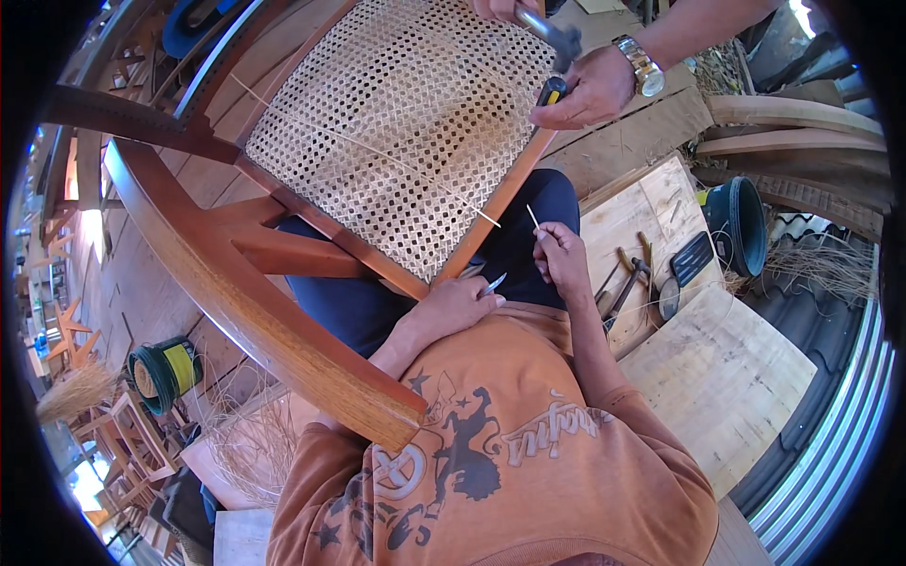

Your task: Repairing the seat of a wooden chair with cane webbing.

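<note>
A wooden chair with a woven cane panel [377, 189] in its reddish-brown frame [330, 231] lies across my lap. At its near corner, my left hand [458, 307] is closed around a small knife [493, 284], its blade tip pointing up and right; the handle is hidden. My right hand [563, 259] pinches a thin, pale cane strip [532, 217] just right of the frame. Across the panel runs a loose cane strand [406, 164]. At the far right corner, a co-worker's hands hold a hammer [557, 38] and a black-and-yellow handled tool [551, 91] against the frame.
The chair's curved wooden rail [255, 292] crosses in front of my left arm. To my right, pliers [642, 259] and other hand tools lie on a board [651, 203], beside a dark green bucket [736, 226]. Another green container [165, 374] and loose cane fibres [250, 439] are at left.
</note>
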The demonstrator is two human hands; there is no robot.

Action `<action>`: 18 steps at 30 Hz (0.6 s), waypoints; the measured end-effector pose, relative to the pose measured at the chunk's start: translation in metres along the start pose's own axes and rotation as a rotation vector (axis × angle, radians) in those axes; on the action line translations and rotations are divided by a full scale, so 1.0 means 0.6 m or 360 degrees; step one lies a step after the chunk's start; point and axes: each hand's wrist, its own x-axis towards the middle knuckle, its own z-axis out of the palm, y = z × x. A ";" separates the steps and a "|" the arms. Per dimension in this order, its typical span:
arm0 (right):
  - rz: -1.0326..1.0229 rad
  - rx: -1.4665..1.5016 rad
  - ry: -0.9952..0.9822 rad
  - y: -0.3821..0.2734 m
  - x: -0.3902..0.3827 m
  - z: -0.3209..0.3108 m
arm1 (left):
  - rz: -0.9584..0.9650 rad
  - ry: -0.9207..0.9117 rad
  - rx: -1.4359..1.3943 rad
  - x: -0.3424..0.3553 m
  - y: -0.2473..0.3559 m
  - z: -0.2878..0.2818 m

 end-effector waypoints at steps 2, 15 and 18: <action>0.0000 0.0000 -0.0006 0.005 0.002 -0.002 | -0.0011 -0.0011 -0.0033 0.002 -0.001 0.000; -0.0031 -0.0030 -0.0023 0.003 0.002 -0.001 | 0.0017 -0.0027 -0.0021 0.001 -0.002 -0.003; -0.0023 -0.0046 -0.0008 0.000 0.001 -0.001 | -0.0064 -0.0066 -0.0016 0.003 0.003 -0.008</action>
